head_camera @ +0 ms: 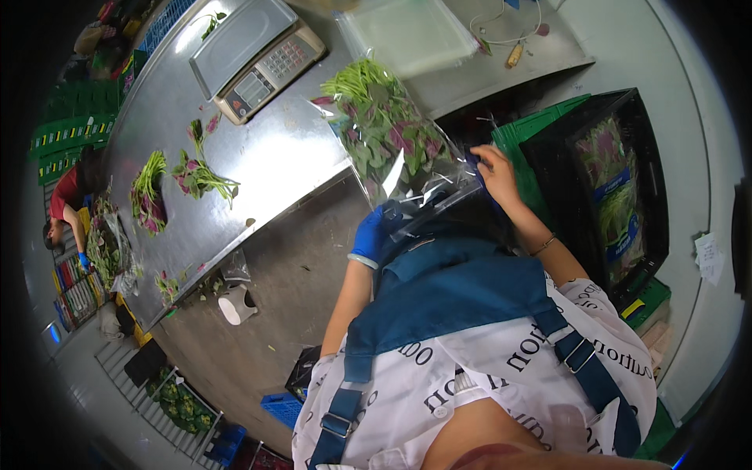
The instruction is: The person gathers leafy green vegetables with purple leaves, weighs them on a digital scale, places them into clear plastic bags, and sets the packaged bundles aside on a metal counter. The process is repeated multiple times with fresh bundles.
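A clear plastic bag (435, 182) filled with leafy greens (382, 117) lies slanted over the edge of the steel table, stems toward the far end. The leaves are green and purple. At the near end of the bag, my left hand (373, 232), in a blue glove, grips the plastic film. My bare right hand (498, 176) is at the bag's right edge with its fingers bent; whether it pinches the film cannot be made out. Beyond the bag lies a stack of flat clear bags (408, 35).
A digital scale (267, 67) stands on the steel table (264, 153). Bunches of greens (148, 197) lie to the left. At right, a black crate (652, 176) holds packed bags. A white stool-like object (237, 304) is on the floor. A co-worker (66, 200) bends at far left.
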Available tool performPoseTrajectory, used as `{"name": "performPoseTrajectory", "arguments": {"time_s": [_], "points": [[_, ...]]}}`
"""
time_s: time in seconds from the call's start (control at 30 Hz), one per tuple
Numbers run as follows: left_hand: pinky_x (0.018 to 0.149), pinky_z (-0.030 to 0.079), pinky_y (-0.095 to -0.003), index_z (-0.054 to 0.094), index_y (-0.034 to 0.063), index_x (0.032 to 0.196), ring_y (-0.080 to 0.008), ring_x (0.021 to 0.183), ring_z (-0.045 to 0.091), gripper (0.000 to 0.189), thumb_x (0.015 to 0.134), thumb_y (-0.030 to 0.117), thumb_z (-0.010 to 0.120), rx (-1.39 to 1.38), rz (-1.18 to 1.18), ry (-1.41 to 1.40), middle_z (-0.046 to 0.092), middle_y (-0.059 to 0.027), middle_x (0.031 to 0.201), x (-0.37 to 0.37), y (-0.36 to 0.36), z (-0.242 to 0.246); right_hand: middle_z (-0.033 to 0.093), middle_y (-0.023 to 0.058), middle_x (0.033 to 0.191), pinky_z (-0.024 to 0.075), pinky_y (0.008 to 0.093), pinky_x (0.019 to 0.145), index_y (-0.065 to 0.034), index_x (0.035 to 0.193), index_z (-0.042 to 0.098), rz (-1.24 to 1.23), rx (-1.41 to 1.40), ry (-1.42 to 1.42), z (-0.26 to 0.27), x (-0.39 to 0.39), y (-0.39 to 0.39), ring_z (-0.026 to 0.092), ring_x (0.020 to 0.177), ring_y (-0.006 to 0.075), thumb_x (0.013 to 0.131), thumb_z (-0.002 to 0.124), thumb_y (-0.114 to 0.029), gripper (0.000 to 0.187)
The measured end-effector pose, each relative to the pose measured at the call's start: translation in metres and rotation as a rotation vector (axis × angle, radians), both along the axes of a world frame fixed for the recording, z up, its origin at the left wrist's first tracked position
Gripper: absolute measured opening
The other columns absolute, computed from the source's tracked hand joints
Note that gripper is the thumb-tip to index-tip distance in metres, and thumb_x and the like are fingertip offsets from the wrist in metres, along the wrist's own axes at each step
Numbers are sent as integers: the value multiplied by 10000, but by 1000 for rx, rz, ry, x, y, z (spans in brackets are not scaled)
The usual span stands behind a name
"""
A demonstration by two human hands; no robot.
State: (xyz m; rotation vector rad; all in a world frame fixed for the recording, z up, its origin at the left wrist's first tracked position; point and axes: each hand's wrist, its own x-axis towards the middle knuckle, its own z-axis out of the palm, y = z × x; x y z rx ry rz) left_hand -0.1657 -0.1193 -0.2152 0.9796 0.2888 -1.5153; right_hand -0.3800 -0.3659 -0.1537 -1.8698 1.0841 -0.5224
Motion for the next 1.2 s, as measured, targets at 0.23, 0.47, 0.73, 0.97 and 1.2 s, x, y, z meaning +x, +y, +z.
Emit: {"name": "performPoseTrajectory", "arguments": {"time_s": [0.23, 0.47, 0.73, 0.97, 1.2], "points": [[997, 459, -413, 561, 12, 1261, -252, 1083, 608, 342, 986, 212, 525, -18, -30, -81, 638, -114, 1190, -7, 14, -10, 590, 70, 907, 428, 374, 869, -65, 913, 654, 949, -426, -5, 30, 92, 78, 552, 938, 258, 774, 727, -230, 227], [895, 531, -396, 590, 3, 1209, -263, 990, 655, 283, 995, 167, 507, 98, 34, -229, 646, -124, 1148, 0, 17, -3, 569, 41, 886, 417, 353, 839, -94, 834, 619, 1210, -431, -1, -4, 64, 94, 535, 907, 238, 800, 702, -271, 199], [844, 526, -336, 587, -12, 1235, -219, 976, 635, 298, 990, 132, 496, 2, -94, -301, 643, -111, 1120, 7, 20, 7, 580, 37, 891, 416, 370, 852, -86, 837, 621, 1015, -419, 58, 7, 104, 111, 554, 929, 224, 797, 702, -264, 200], [881, 531, -365, 496, -56, 1334, -271, 953, 679, 363, 1004, 77, 420, 152, -41, -385, 668, -205, 1110, 8, 16, 18, 584, 61, 904, 417, 379, 855, -86, 841, 616, 1216, -464, 54, 19, 55, 80, 561, 950, 232, 836, 654, -238, 157], [924, 531, -401, 334, -28, 1463, -340, 1090, 637, 480, 1022, 134, 434, 38, -69, -381, 579, -259, 1265, 29, 36, -1, 593, 114, 1137, 433, 411, 963, -75, 1155, 579, 1336, 311, 1344, -119, -262, 47, 562, 1086, 268, 885, 561, -157, 283]]}}
